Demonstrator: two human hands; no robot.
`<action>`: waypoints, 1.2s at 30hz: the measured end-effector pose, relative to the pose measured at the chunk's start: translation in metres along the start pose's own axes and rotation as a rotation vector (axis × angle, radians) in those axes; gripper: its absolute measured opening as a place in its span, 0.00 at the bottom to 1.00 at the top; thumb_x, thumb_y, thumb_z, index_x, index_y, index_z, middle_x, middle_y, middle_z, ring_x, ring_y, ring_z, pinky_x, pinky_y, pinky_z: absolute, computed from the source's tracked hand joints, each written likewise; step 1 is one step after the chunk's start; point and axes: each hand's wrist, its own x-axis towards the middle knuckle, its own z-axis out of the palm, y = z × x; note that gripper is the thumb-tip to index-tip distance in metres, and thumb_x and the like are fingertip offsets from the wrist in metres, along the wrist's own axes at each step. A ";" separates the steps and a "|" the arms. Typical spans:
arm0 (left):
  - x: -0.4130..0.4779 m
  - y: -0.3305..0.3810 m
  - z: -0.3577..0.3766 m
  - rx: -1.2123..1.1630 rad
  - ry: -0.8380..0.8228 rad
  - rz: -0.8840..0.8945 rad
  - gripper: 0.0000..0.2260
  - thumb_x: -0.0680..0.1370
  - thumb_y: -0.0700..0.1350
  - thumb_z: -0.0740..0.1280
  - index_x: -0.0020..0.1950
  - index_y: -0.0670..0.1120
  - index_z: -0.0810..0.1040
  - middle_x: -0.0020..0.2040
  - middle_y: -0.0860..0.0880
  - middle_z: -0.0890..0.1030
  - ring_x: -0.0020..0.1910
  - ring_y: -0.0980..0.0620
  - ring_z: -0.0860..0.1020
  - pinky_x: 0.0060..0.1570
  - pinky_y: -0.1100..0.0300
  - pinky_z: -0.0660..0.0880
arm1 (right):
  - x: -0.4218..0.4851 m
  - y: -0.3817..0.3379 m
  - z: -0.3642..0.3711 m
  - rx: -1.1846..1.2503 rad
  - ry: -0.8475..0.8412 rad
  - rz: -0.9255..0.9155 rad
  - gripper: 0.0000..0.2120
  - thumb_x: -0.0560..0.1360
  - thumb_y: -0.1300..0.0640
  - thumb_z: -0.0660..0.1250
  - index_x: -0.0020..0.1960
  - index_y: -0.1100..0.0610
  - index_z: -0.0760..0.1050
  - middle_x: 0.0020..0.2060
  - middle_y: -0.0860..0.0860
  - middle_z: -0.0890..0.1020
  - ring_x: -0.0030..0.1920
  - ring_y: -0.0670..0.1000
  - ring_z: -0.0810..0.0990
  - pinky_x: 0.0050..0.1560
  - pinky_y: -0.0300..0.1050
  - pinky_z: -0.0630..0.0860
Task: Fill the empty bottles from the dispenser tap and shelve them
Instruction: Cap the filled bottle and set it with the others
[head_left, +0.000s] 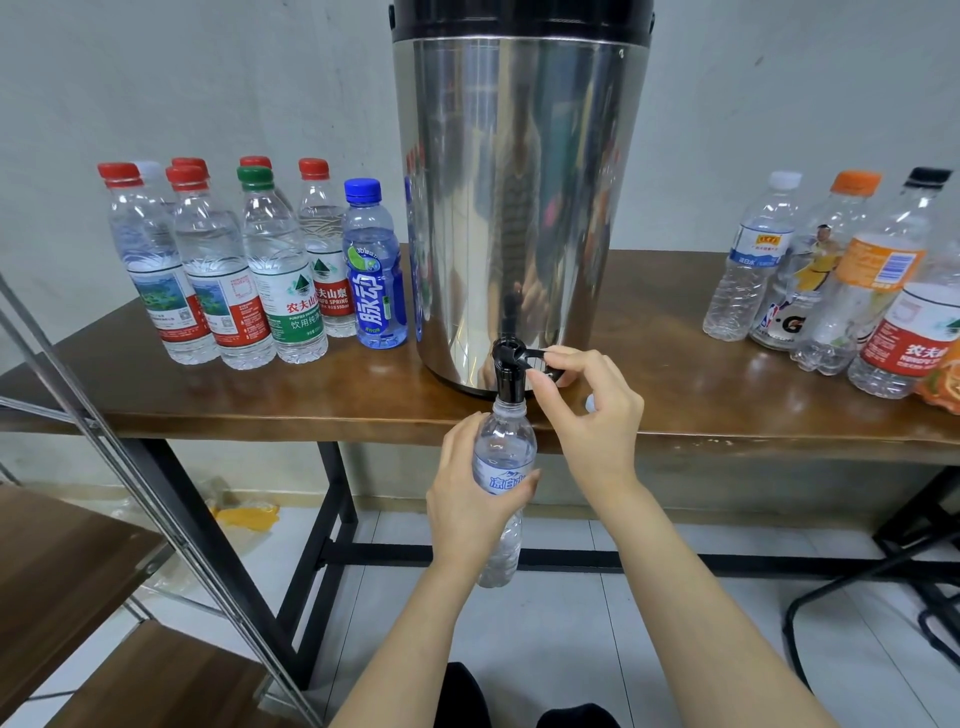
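A tall steel dispenser (519, 208) stands on the brown table (363, 395), its black tap (508, 371) jutting over the front edge. My left hand (470, 493) grips a clear, uncapped bottle (503, 457) with a blue label, holding its mouth right under the tap spout. My right hand (587, 410) pinches the tap's black lever between thumb and fingers. Capped water bottles (249, 270) stand in a group left of the dispenser. Several clear bottles (831, 280) with white, orange and black caps stand at the right.
A shelf unit with wooden boards (67, 561) and metal rods (156, 509) stands at the lower left. The table's black frame (332, 519) runs below. Yellow plastic (249, 514) lies on the tiled floor. A black chair base (924, 587) sits at the lower right.
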 end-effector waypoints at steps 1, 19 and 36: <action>0.000 0.000 0.000 0.001 0.000 -0.001 0.34 0.67 0.54 0.79 0.70 0.57 0.69 0.66 0.62 0.72 0.63 0.61 0.74 0.57 0.62 0.76 | 0.000 0.000 0.000 -0.001 -0.001 0.003 0.13 0.74 0.47 0.69 0.49 0.57 0.81 0.48 0.42 0.82 0.39 0.46 0.79 0.46 0.57 0.78; 0.000 -0.003 0.001 0.002 -0.003 -0.019 0.35 0.67 0.54 0.79 0.71 0.57 0.68 0.67 0.63 0.71 0.65 0.62 0.72 0.59 0.61 0.74 | -0.001 0.001 0.000 -0.003 0.000 0.008 0.12 0.74 0.49 0.70 0.49 0.57 0.81 0.48 0.44 0.82 0.38 0.47 0.78 0.47 0.53 0.78; -0.001 -0.002 0.000 -0.007 0.000 -0.013 0.35 0.67 0.54 0.79 0.71 0.57 0.69 0.67 0.63 0.72 0.65 0.62 0.73 0.59 0.61 0.74 | -0.001 0.000 -0.001 -0.008 -0.003 0.018 0.12 0.74 0.49 0.70 0.49 0.57 0.81 0.47 0.44 0.82 0.38 0.47 0.78 0.46 0.37 0.73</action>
